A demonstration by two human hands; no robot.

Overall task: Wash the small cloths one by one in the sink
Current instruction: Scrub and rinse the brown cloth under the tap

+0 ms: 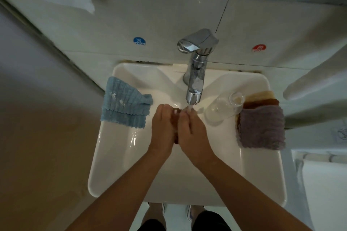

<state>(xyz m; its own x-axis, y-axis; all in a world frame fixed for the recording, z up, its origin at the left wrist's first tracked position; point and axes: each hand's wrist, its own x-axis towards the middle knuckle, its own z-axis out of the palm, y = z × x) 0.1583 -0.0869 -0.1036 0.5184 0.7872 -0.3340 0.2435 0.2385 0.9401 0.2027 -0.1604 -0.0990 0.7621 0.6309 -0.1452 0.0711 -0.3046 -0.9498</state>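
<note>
White porcelain surrounds my hands: the sink is wet, and water runs from the chrome tap at its back edge straight onto my fingers. My left hand and my right hand are pressed together over the middle of the basin, fingers curled around a small dark brownish cloth squeezed between them; only slivers of it show between my palms and at the fingertips, so I cannot tell its shape. A blue ribbed cloth hangs over the sink's left rim, partly inside the basin. On the right rim lies a stack of cloths: a purple cloth on top, a brown cloth beneath it toward the back, and a yellow cloth behind that. A clear glass lies tilted just beside the stack, between it and the tap's spout. On the wall behind the tap, a blue cold sticker sits on the left and a red hot sticker on the right.
</note>
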